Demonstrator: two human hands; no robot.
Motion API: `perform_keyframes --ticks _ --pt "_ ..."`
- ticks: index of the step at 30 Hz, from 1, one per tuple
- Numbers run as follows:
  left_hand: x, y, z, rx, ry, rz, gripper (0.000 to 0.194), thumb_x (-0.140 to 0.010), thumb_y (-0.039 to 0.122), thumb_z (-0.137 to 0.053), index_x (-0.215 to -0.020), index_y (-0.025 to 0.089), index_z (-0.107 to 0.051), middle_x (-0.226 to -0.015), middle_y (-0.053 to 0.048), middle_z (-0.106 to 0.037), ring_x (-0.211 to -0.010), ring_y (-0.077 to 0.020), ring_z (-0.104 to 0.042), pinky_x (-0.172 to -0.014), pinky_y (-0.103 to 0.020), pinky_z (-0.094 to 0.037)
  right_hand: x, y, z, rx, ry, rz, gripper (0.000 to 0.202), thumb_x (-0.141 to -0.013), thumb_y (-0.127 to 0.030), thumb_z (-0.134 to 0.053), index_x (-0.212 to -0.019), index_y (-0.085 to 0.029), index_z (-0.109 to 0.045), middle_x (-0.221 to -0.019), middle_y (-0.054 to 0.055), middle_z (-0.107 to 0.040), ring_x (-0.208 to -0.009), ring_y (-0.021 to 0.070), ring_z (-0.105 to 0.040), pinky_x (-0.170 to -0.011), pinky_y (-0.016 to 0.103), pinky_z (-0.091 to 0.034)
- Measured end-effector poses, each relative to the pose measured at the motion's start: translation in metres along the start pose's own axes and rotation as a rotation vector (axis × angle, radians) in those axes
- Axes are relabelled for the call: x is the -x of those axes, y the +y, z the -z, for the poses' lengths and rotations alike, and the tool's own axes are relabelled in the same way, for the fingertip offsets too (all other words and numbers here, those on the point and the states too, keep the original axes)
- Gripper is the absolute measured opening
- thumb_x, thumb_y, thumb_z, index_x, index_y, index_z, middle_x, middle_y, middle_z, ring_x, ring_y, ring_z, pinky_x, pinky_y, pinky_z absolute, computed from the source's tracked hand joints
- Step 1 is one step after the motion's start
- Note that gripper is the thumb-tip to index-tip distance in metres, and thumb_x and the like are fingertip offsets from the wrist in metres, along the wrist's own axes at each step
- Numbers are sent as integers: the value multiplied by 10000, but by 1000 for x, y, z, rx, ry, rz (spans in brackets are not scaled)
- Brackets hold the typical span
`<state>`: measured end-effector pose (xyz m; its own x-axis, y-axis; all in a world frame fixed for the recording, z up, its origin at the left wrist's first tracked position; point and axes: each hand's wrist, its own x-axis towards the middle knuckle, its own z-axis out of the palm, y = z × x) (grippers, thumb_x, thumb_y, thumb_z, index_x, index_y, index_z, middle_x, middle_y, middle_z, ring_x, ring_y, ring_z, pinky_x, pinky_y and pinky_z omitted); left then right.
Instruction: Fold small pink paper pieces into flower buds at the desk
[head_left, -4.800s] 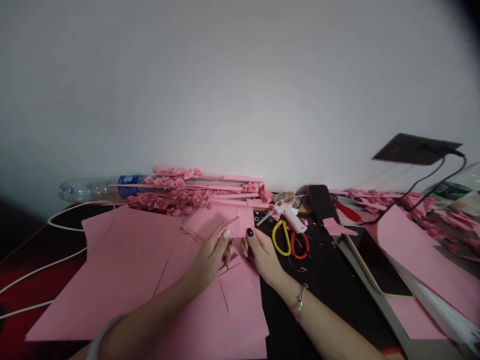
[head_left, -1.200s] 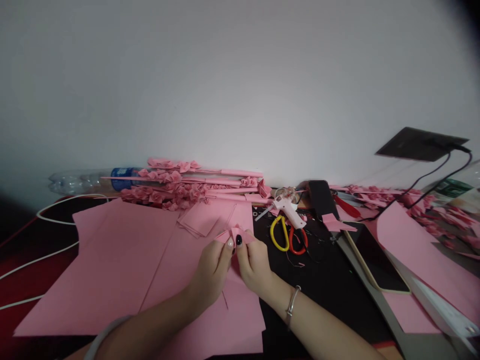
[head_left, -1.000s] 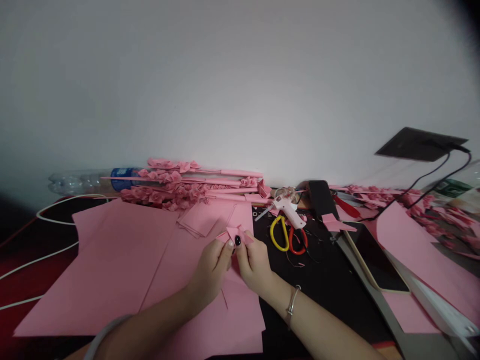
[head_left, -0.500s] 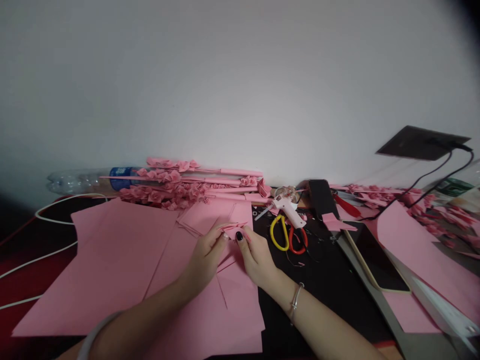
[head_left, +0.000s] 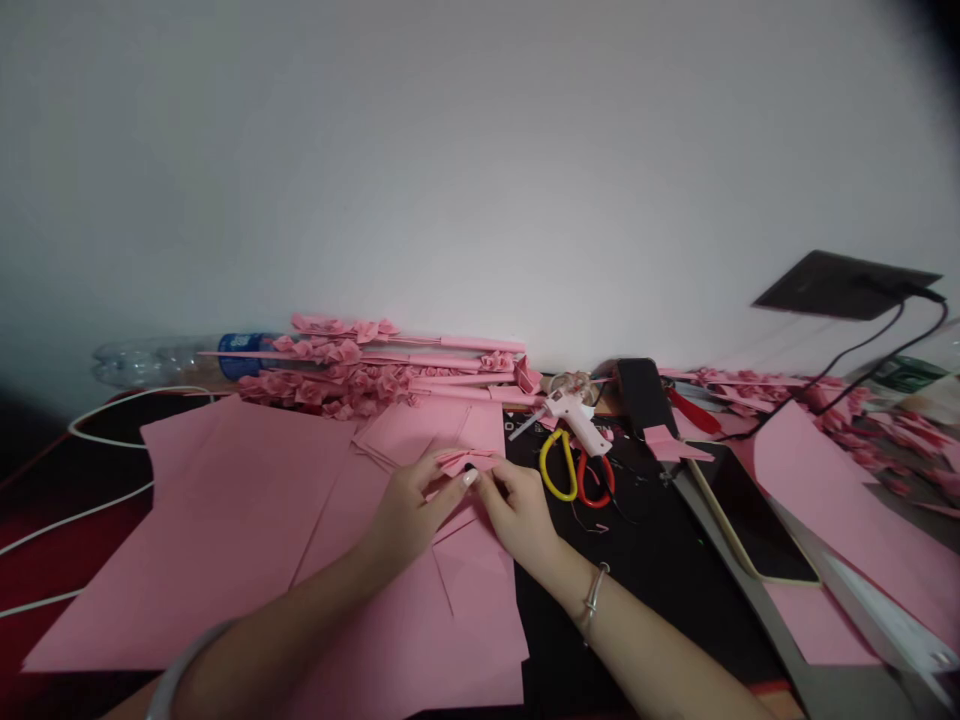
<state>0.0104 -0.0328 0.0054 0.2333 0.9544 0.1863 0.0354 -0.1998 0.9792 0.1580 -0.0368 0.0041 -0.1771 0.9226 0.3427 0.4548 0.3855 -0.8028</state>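
A small piece of folded pink paper (head_left: 466, 460) is pinched between both hands, just above the pink sheets. My left hand (head_left: 411, 507) grips its left side, with the thumb pressed on the front near the middle. My right hand (head_left: 519, 508) holds the right side, its thumb meeting the left thumb. The fingers behind the paper are partly hidden. Beneath the hands lie smaller pink sheets (head_left: 390, 440) on top of large pink sheets (head_left: 232, 530). Right of my right hand are scissors with one yellow and one red handle (head_left: 559, 468).
Pink paper flowers (head_left: 360, 385) on stems lie along the wall beside a plastic bottle (head_left: 161, 360). A white glue gun (head_left: 576, 418) rests behind the scissors. A phone (head_left: 754, 515) lies at the right, near more paper flowers (head_left: 847, 420). A white cable (head_left: 97, 435) loops at the left.
My left thumb has slid right across the paper's front to meet the right thumb. The right fingers have bent more, and the folded paper's front is spread wider.
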Motion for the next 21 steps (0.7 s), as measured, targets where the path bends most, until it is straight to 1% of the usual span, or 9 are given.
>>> perform_keyframes --ticks 3,5,7,10,12,13,15,17,21 --pt "-4 -1 1 -20 5 29 207 -842 271 -502 -964 179 -642 -1024 -64 -660 -985 -192 -595 -907 -341 -460 -2 3 1 -31 6 -92 237 -862 -277 -457 -649 -173 -449 -544 -49 -393 -488 84 -348 -475 206 -266" --pt "-6 -2 2 20 21 59 205 -840 284 -492 -939 175 -636 -1043 -67 -645 -957 -190 -605 -843 -330 -503 -5 5 2 -54 27 -127 201 -859 -305 -464 -707 -178 -434 -572 -52 -406 -502 84 -363 -481 199 -272" --pt "-8 -3 3 54 11 107 217 -844 293 -475 -949 170 -620 -1026 -68 -636 -827 -169 -633 -749 -312 -534 -8 7 5 -61 22 -127 175 -851 -315 -478 -752 -183 -422 -588 -57 -410 -507 83 -367 -485 195 -275" --pt "-9 -4 4 101 -61 175 271 -859 289 -442 -1064 166 -570 -790 -31 -631 -618 -132 -605 -632 -282 -523 -11 9 8 -32 -52 -95 168 -852 -286 -469 -728 -182 -426 -574 -63 -383 -508 81 -349 -490 194 -269" --pt "-9 -4 4 131 -102 202 320 -867 279 -427 -1152 165 -516 -653 8 -576 -594 -130 -581 -602 -266 -501 -12 11 9 -11 -86 -80 186 -855 -256 -455 -688 -178 -427 -561 -62 -369 -509 79 -346 -492 193 -268" --pt "-9 -5 4 141 -110 211 333 -866 273 -429 -1172 164 -498 -630 19 -556 -592 -128 -571 -593 -260 -493 -12 11 9 -4 -92 -74 201 -858 -248 -448 -671 -177 -428 -552 -63 -360 -504 78 -340 -489 193 -266" --pt "-10 -5 4 164 -114 214 328 -852 260 -457 -1165 167 -491 -646 25 -552 -596 -118 -556 -593 -253 -490 -11 11 9 2 -90 -57 236 -869 -248 -434 -644 -176 -426 -534 -65 -333 -490 75 -323 -480 194 -262" --pt "-11 -6 5 196 -102 204 285 -821 252 -514 -1091 162 -524 -705 12 -577 -635 -117 -564 -617 -258 -504 -10 9 9 8 -84 -34 271 -882 -253 -417 -622 -176 -419 -526 -64 -308 -482 74 -307 -474 196 -259" --pt "-12 -8 7 183 51 187 274 -745 256 -617 -996 157 -572 -908 -57 -652 -823 -169 -615 -747 -321 -527 -10 7 8 59 -123 20 327 -892 -247 -411 -573 -175 -405 -525 -59 -295 -476 74 -301 -465 195 -255"
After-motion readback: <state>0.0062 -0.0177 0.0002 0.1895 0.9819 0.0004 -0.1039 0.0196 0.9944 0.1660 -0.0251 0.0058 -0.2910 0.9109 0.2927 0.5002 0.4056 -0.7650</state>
